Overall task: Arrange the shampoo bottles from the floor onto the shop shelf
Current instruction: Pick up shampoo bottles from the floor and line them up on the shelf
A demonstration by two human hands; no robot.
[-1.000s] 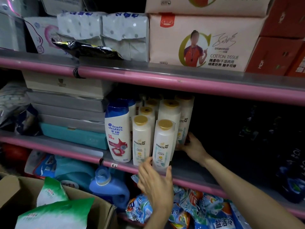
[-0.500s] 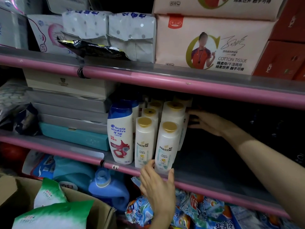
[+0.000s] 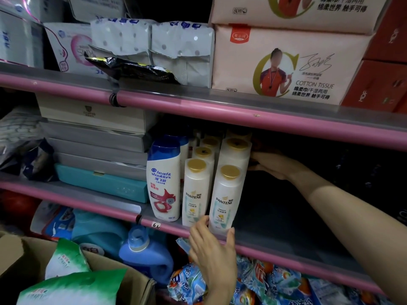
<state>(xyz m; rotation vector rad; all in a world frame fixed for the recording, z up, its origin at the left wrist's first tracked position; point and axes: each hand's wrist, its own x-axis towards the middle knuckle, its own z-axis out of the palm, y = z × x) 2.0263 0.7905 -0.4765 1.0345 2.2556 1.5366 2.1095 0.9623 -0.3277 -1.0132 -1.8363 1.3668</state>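
On the middle shelf (image 3: 286,254), right by the front edge: front Pantene bottle (image 3: 225,199), standing straight up, gold cap on top, long way going up and down. Just beside it on the left, second Pantene bottle (image 3: 195,192), also standing up. Then blue-capped head & shoulders bottle (image 3: 164,179), next in the row. Behind these, more gold caps going back into the dark, with tall back bottle (image 3: 234,155) on the right end.

Straight below the front Pantene bottle, left hand (image 3: 212,249), coming up from under the shelf edge. Fingers mostly straight and spread, one on the left of the bottle's bottom, thumb on the right, touching it but not wrapped round it. Clearly the nearer hand for this bottle. Bottle straight above and a little past the fingertips, so most likely only a small push back or a little nudge to line it up.

Farther in and higher, right hand (image 3: 273,165), reaching from the right with fingers stretched out flat against the side of the tall back bottle. Nothing held. Fingertips partly hidden in the dark. Looks like steadying the back row, or pushing it left.

Dark gap on the shelf to the right of the bottles.

Below the shelf, blue jug (image 3: 143,254) and cardboard box (image 3: 136,289). Left of the bottles, teal box (image 3: 103,186) under a pile of grey ones.
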